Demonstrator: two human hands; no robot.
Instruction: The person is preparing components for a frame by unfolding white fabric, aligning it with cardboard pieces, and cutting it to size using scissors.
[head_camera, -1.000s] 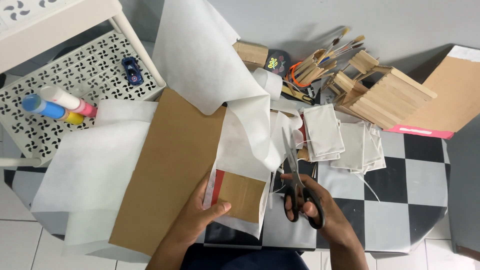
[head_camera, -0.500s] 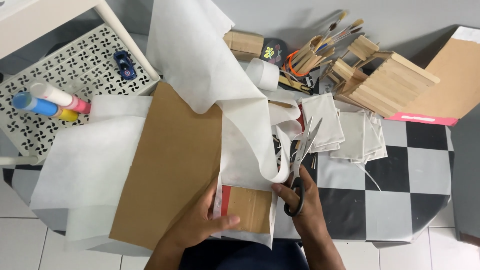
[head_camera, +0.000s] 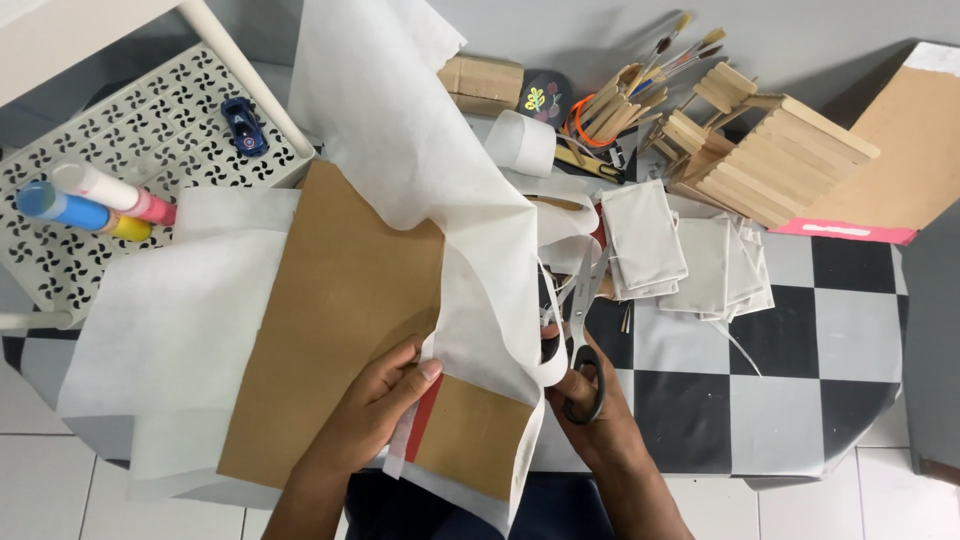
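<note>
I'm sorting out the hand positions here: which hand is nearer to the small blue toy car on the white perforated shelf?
Left. The left hand presses the brown card below and right of the toy car; the right hand, gripping scissors, sits farther right.

1. A table with a black-and-white chequered top (head_camera: 850, 330) is carrying nearly everything, standing over a pale tiled floor (head_camera: 40, 470)
2. A large sheet of thin white fabric (head_camera: 170, 330) is lying across its left half, with a flat brown cardboard panel (head_camera: 340, 310) resting on it
3. A stack of small white cloth squares (head_camera: 690, 255) is sitting near the middle
4. A slatted house model of pale wooden sticks (head_camera: 770, 160) is standing at the far edge, beside a holder of wooden sticks and paintbrushes (head_camera: 625, 90)
5. A white perforated metal tray (head_camera: 130, 150) is overlapping the left corner, bearing coloured paint tubes (head_camera: 85, 200) and a small blue toy car (head_camera: 244, 124)
</note>
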